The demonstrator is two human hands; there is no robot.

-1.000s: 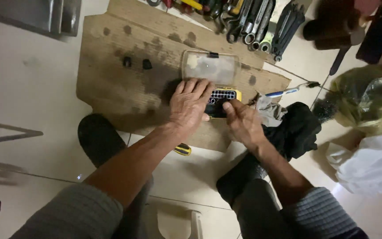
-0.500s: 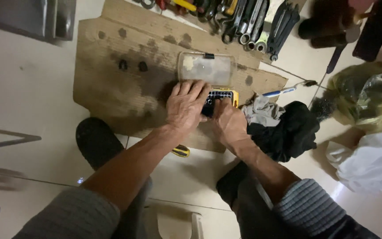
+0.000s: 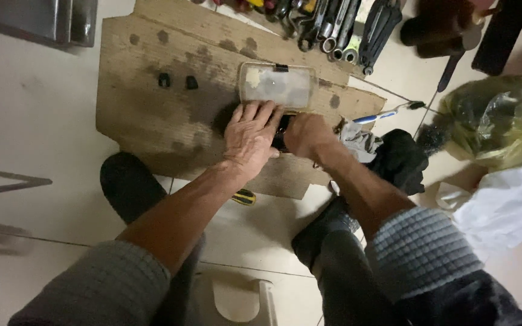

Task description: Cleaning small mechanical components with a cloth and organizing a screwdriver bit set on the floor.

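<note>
The small dark bit case (image 3: 283, 134) lies on the cardboard sheet (image 3: 152, 108) directly between both hands, left hand (image 3: 250, 140) flat over its left end, right hand (image 3: 308, 134) clenched on its right end (clear lid (image 3: 277, 86) just beyond the fingertips).

clear plastic case lid (image 3: 276, 84): rectangular, black latch, standing open just beyond both hands. yellow-green plastic bag (image 3: 495, 118): crumpled, translucent, well apart to the right of the grip. white plastic bag (image 3: 502, 205): crumpled, right of the grip, below the yellow-green one.
</note>
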